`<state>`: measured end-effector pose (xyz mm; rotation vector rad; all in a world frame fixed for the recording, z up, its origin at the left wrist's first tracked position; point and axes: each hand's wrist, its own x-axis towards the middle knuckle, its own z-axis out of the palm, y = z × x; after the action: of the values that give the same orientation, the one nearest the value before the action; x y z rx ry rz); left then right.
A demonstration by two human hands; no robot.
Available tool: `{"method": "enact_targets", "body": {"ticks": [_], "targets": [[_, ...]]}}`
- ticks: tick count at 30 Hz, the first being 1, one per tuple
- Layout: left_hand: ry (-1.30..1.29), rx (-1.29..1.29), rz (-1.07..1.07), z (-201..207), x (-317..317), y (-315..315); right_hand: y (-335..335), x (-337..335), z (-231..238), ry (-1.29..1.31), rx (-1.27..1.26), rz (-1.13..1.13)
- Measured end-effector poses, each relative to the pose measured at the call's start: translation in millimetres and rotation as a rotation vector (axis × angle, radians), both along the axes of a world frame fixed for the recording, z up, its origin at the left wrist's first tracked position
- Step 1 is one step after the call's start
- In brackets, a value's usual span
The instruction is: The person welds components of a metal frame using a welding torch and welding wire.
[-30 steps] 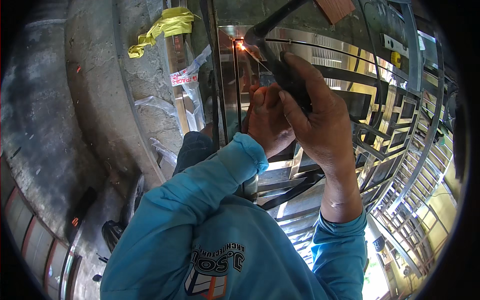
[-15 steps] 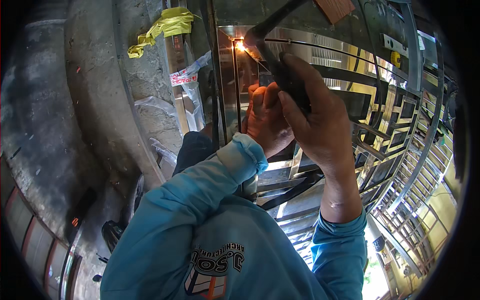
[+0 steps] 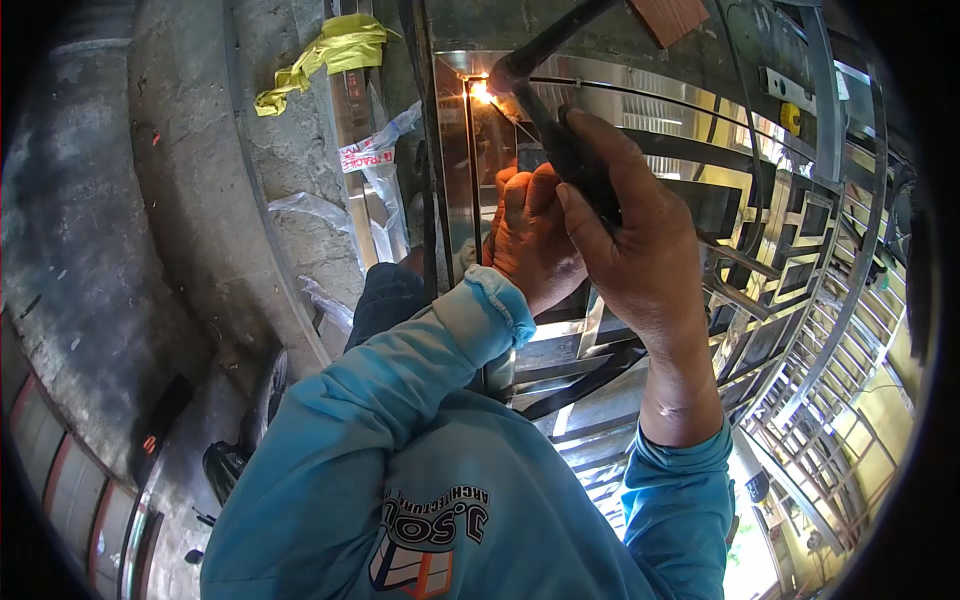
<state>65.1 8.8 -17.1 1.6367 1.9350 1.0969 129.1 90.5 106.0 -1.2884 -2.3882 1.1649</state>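
Observation:
My right hand [image 3: 645, 245] is closed around the black handle of a welding torch [image 3: 545, 120]. The torch's head points at a bright orange-white arc [image 3: 481, 92] near the corner of a shiny metal frame [image 3: 455, 190]. Just below and left of it, my left hand [image 3: 540, 240] is curled into a fist by the frame. A thin rod [image 3: 515, 122] slants from the glow toward that fist; its lower end is hidden behind the torch and fingers, and it appears to be in the left hand's grip.
Yellow wrapping [image 3: 350, 45] and clear plastic with printed tape [image 3: 368, 158] cover a metal bar at left. Metal grilles [image 3: 800, 250] fill the right side. A spirit level [image 3: 775, 82], a yellow tape measure [image 3: 791, 118] and a wood piece [image 3: 672, 18] lie at the far side.
Both hands and the torch stay nearly in place. The arc glow looks slightly different in shape and brightness.

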Motion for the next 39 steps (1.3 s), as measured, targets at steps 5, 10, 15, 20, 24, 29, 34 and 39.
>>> {"method": "enact_targets", "body": {"ticks": [5, 10, 15, 20, 24, 29, 34, 39], "targets": [[0.012, -0.015, -0.034, 6.6, -5.6, 3.1, -1.4, -0.2, 0.7, -0.003, 0.005, 0.004], [-0.492, -0.263, -0.062, 12.4, -2.1, -0.5, -0.2, 2.3, -0.4, 0.003, -0.001, 0.053], [0.047, 0.088, 0.015, -0.4, 2.0, 3.2, 0.3, 0.9, 0.3, 0.014, 0.018, 0.024], [0.274, 0.025, 0.005, -5.9, 3.8, 2.6, -1.2, -0.2, 3.3, -0.013, 0.016, 0.014], [0.301, -0.102, -0.014, -0.7, 9.0, 0.0, -1.9, 0.6, 3.4, -0.011, -0.014, 0.015], [-0.312, -0.082, 0.040, -0.2, 9.8, -1.4, -2.6, 1.4, 2.3, -0.087, 0.037, 0.053], [-0.091, -0.043, 0.006, -6.0, 6.7, 2.8, -4.4, 1.4, 0.7, 0.026, -0.005, -0.020], [-0.193, -0.030, 0.042, -1.6, 10.3, 0.6, -4.5, 2.0, -1.8, 0.032, 0.022, -0.016]]}}
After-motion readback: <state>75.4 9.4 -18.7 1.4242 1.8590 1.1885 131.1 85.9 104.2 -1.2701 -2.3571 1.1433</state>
